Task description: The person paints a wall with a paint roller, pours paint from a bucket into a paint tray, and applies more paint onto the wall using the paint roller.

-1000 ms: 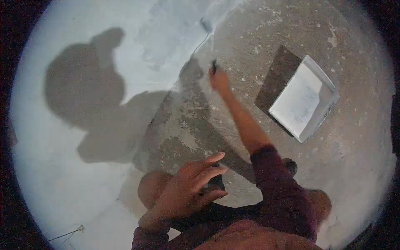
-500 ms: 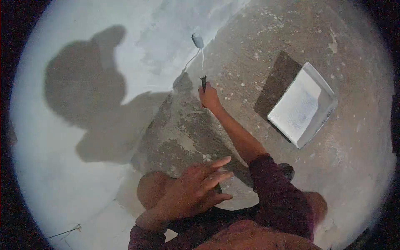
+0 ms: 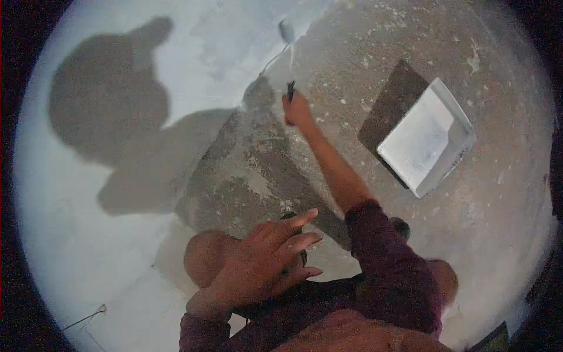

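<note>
My right hand (image 3: 298, 110) reaches forward, closed around the dark handle (image 3: 291, 90) of a small paint roller. The thin wire frame runs on from the handle to the roller head (image 3: 286, 31), which is at the lower part of the white wall (image 3: 205, 53), close to where it meets the floor; the head is slightly blurred. Near my left knee (image 3: 208, 258), my left hand (image 3: 264, 258) is held with its fingers spread and nothing in them. To the right of my right arm lies a paint tray (image 3: 419, 138) with white paint in it.
Rough, paint-spotted floor (image 3: 352, 70) spreads under the tray. My shadow (image 3: 111, 105) falls across the wall on the left. A thin wire or twig (image 3: 88, 317) shows at lower left. A dark object (image 3: 495, 340) is at the lower right edge.
My right hand and the roller have shifted farther up in the view, the head moving along the wall's base. The tray appears slightly higher as the view shifts. My left hand stays spread.
</note>
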The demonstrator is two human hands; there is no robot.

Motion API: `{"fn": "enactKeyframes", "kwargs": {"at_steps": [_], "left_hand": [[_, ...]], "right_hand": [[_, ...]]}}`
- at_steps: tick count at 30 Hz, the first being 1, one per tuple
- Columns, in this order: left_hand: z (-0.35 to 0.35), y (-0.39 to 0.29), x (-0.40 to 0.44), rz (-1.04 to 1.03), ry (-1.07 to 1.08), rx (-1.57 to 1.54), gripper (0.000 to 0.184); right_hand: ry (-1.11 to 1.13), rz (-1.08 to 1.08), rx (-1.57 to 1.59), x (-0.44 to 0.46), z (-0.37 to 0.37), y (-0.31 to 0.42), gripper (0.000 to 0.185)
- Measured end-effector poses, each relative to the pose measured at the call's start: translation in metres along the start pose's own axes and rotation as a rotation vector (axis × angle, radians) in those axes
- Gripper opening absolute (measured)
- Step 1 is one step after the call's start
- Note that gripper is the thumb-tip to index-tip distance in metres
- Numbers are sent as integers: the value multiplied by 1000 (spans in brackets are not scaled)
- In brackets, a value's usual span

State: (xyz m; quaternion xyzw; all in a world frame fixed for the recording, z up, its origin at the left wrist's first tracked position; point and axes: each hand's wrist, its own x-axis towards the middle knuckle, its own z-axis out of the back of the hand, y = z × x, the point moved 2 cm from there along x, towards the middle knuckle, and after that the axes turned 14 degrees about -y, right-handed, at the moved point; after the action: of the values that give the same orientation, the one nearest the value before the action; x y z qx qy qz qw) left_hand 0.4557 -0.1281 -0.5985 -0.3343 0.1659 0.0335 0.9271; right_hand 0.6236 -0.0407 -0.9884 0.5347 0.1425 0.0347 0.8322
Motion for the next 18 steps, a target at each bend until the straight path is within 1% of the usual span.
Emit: {"fn": "enactKeyframes", "kwargs": {"at_steps": [1,3,4,6,8,10,12,13,15,16,18], "left_hand": [[2,0,-1,16,4,-4,48],[4,0,-2,46,14,-7,47],[4,1,-1,49,15,-4,47],[4,0,-5,53,21,-7,47],[5,1,-7,75,41,-25,48],[9,1,-9,73,16,0,48],[12,3,-9,79,-5,34,49],[12,4,-9,74,-11,27,49],[11,2,-9,69,-16,11,49],[10,-1,-8,84,-17,-8,52],[7,-2,-7,94,-11,-29,55]], "right_hand": [[1,7,2,-7,-2,3,39],[6,-60,-27,-18,-12,0,36],[-76,9,33,-6,-13,-8,37],[-131,50,9,21,20,-1,38],[-162,-22,-13,47,61,2,39],[-373,88,-206,65,93,-12,38],[-625,248,-305,61,141,3,35],[-622,253,-301,71,153,-6,35],[-665,321,-50,89,175,-18,36],[-663,321,-58,94,177,-18,36],[-386,-107,290,103,181,-11,29]]}}
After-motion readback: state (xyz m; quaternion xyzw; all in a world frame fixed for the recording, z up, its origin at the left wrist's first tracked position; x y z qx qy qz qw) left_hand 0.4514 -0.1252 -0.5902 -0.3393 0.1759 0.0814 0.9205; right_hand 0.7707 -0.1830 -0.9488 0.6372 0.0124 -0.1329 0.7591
